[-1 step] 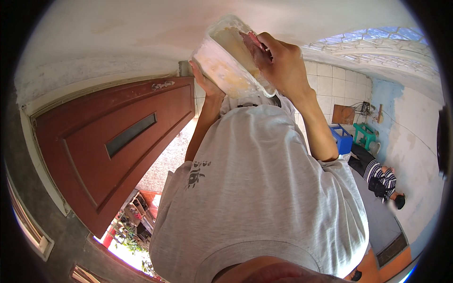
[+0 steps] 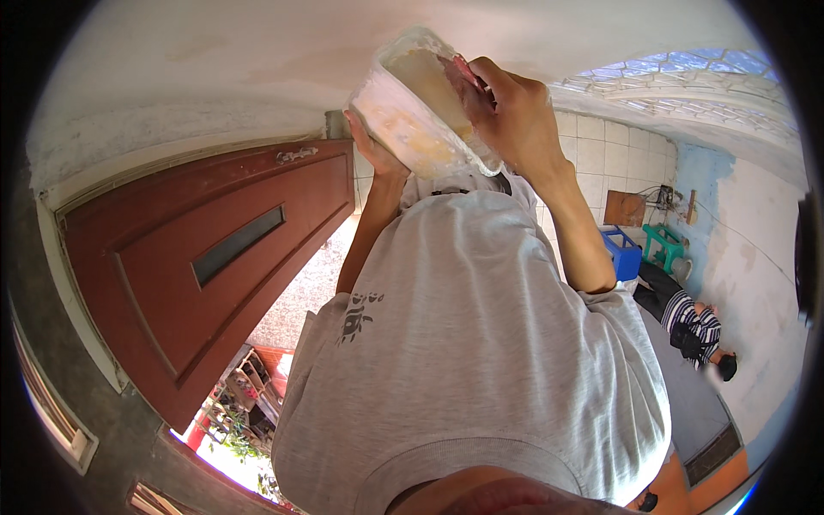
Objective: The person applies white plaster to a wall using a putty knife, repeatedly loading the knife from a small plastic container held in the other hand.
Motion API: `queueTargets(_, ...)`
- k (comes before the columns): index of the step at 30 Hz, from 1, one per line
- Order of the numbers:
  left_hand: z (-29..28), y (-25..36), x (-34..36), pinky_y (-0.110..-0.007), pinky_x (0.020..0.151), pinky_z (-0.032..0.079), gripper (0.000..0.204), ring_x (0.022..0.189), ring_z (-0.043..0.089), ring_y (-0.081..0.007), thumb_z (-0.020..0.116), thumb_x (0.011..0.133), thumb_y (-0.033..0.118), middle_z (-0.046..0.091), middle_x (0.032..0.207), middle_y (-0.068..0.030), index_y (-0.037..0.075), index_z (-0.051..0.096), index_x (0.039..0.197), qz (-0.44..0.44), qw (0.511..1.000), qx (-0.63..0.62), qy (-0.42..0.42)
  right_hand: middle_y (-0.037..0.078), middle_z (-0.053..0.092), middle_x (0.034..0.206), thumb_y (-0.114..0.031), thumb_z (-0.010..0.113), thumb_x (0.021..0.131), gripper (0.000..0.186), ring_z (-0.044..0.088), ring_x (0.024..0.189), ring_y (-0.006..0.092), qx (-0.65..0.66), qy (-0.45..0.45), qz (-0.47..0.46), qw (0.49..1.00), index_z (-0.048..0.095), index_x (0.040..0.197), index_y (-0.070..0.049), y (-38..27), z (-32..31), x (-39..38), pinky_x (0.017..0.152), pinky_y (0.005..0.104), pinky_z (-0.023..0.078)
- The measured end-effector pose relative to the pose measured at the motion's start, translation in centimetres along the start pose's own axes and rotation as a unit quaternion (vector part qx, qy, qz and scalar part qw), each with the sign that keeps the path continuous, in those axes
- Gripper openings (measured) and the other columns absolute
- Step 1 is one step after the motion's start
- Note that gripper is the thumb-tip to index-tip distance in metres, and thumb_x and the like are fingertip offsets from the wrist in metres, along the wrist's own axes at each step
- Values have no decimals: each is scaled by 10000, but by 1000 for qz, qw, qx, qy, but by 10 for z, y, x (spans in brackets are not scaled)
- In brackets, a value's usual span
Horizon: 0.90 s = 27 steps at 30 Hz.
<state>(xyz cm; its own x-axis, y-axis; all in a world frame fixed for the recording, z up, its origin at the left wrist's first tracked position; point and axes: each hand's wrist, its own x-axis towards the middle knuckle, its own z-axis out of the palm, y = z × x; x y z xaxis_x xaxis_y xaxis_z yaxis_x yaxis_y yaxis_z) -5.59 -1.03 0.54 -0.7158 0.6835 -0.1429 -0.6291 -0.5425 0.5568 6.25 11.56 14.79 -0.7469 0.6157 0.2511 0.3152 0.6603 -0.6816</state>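
Observation:
A whitish rectangular plastic tub [image 2: 408, 120], smeared with dried white and yellowish paste, is held up tilted near the wall. My left hand [image 2: 378, 153] supports its lower left side, fingers along the outer wall and the rest hidden behind it. In my right hand [image 2: 515, 116] is a flat red-edged tool [image 2: 463, 75], gripped between thumb and fingers at the tub's opening. Its working end is partly hidden by the tub and hand, so its exact kind cannot be made out. Pale residue coats the inside of the tub.
A brown wooden door [image 2: 232, 257] stands ajar at left. Plaster wall [image 2: 215, 60] fills the top. At right are a blue plastic stool [image 2: 622, 253], a green stool [image 2: 663, 249] and a person in a striped top [image 2: 695, 326] lying on the grey floor.

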Motion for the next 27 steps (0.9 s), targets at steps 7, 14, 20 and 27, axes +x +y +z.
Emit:
queueTargets(7,-6,8,-3,-492,1132,394,904,1400,412,-325,304,952,779,372,1545,-139,112,302,1563,-21,997,67,-19,175,658,702,-165,621,973,163,638,605,394,21,7,5,1000,629,931,-8,5,16,1,546,471,496)
queueTargets(14,-10,11,-4,-485,1127,398,898,1386,428,-327,305,956,767,400,1525,-143,101,310,1559,-8,997,81,-12,207,677,755,-142,610,961,147,657,670,426,37,-46,11,998,658,1028,-20,10,23,-1,588,490,521)
queueTargets(20,-16,-2,-5,-447,1007,514,781,1240,583,-291,356,1007,672,558,1390,-143,43,448,1462,-6,999,39,-10,223,686,781,-194,629,957,200,657,709,452,37,-23,-48,998,689,1051,-28,16,41,-9,653,522,529)
queueTargets(27,-74,-17,5,-461,1151,376,753,1405,418,-300,314,1036,636,394,1548,-139,72,360,1533,116,989,91,-6,-31,619,742,-170,695,980,180,460,625,4,233,-15,138,962,666,1028,1,31,-5,-7,532,206,345)
